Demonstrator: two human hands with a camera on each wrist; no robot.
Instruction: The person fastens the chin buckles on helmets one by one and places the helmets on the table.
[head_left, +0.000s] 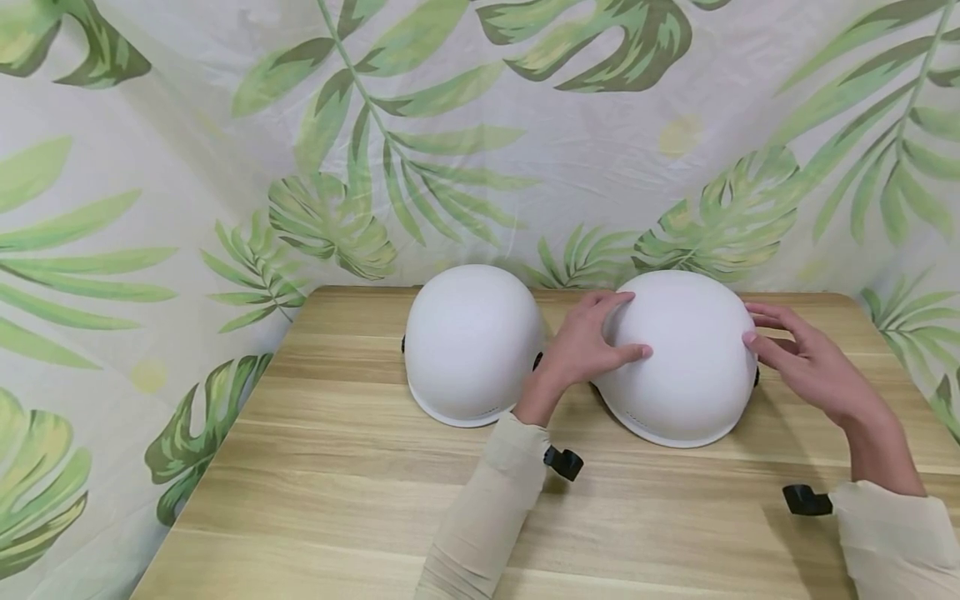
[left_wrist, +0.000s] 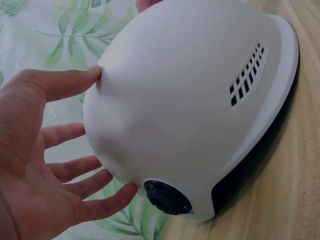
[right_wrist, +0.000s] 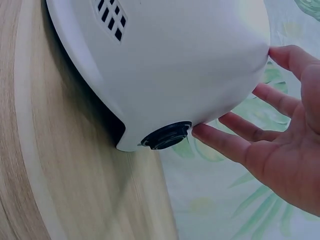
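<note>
A white helmet rests on the wooden table with its brim toward me, both hands at its sides. My left hand touches the shell's left side, its fingers spread; in the left wrist view the thumb and fingertips meet the shell near a black round knob. On the opposite side, my right hand sets its fingertips against the shell. The right wrist view shows these fingers extended beside another black knob. Slotted vents mark the shell near the brim. The helmet's inside is hidden.
A second white helmet sits to the left, close to my left forearm. Behind the table hangs a leaf-patterned cloth. Black brackets stick out from both sleeves.
</note>
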